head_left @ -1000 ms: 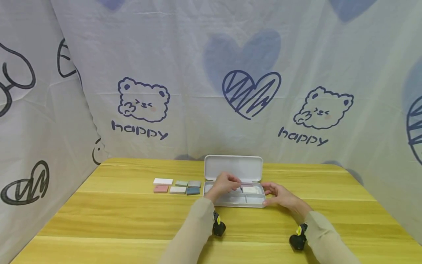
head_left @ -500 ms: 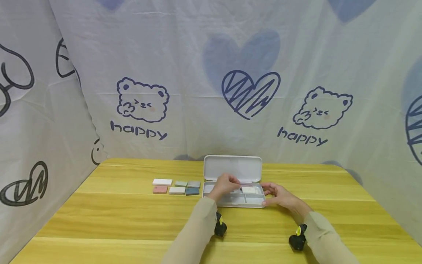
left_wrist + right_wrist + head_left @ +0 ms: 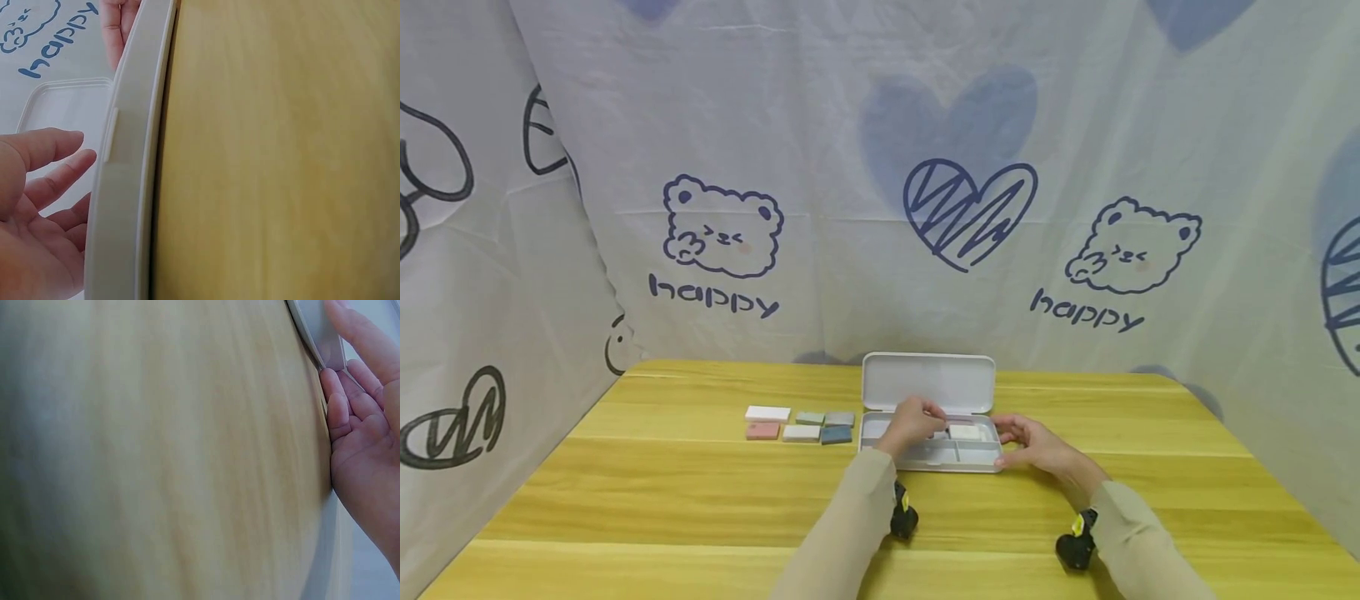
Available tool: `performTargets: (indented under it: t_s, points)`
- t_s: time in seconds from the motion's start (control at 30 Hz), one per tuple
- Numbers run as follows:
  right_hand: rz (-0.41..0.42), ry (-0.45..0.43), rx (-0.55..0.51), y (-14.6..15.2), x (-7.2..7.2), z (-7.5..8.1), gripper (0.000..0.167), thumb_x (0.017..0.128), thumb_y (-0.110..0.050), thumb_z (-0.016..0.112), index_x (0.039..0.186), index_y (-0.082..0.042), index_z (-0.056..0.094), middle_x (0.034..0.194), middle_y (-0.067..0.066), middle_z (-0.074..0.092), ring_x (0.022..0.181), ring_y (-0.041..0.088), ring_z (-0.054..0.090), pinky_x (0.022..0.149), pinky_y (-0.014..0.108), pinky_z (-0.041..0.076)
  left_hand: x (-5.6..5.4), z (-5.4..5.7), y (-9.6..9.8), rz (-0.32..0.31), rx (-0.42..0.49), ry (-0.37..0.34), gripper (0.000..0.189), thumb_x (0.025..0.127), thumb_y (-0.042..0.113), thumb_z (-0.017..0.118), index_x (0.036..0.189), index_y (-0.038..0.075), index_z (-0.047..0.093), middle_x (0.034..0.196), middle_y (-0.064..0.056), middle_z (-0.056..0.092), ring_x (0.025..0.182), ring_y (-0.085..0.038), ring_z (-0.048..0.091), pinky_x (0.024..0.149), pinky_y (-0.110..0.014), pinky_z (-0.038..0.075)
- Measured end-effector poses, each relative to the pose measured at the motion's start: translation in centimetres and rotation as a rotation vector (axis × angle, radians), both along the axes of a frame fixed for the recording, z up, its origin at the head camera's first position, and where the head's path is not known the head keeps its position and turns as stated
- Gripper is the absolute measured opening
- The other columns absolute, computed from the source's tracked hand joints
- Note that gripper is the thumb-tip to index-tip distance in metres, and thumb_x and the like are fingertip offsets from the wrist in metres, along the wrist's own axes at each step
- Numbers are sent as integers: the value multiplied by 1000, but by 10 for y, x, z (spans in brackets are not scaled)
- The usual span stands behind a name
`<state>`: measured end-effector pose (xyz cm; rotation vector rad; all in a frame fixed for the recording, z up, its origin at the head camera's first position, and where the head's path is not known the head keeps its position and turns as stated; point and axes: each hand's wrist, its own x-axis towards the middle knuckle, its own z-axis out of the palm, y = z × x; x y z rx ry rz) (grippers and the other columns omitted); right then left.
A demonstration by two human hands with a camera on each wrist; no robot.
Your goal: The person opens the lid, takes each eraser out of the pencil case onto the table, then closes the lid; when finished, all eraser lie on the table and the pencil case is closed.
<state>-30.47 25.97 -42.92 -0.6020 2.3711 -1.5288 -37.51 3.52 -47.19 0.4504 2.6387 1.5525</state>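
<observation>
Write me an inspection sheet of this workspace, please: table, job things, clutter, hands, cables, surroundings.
Surface: yellow wood-grained table.
Job's things: open pale case with compartments, a whitish block inside; six small blocks in two rows left of it.
Clutter: nothing seen.
Hands: left hand reaches over the case, whether holding anything cannot be told; right hand holds the case's right end. A black device sits at each wrist.
Cables: nothing seen.
Surroundings: pale cloth printed with hearts, bears and "happy".
</observation>
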Motion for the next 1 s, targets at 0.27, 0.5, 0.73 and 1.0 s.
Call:
performTargets:
  t_s: [0.27, 0.5, 0.73, 1.0]
  points:
    - [14, -3, -11, 1, -1, -2, 67, 76, -7, 70, 128, 13, 33, 119, 25, 46, 96, 25, 46, 74, 25, 41, 60, 62, -1, 34, -5, -29, 9, 73, 3, 64, 80, -2, 67, 69, -5, 61, 54, -13, 52, 49, -22, 41]
    - [25, 10, -12, 2, -1, -2, 68, 76, -7, 71, 127, 14, 32, 119, 26, 46, 96, 25, 46, 75, 24, 41, 62, 66, -2, 36, -8, -46, 9, 74, 4, 65, 80, -2, 68, 69, -4, 61, 55, -12, 51, 49, -21, 39]
    - [27, 13, -15, 2, -2, -3, 69, 75, -8, 71, 127, 15, 32, 118, 26, 46, 95, 24, 45, 73, 23, 41, 61, 67, -2, 43, -1, -69, 7, 75, 4, 66, 79, -1, 68, 68, -4, 61, 58, -14, 54, 51, -22, 41]
    - [28, 12, -18, 2, -1, -3, 70, 75, -8, 71, 127, 15, 32, 118, 26, 47, 95, 24, 46, 72, 24, 41, 63, 68, -2, 104, 2, -82, 6, 72, 2, 65, 75, -3, 68, 67, -7, 63, 56, -14, 54, 51, -22, 43]
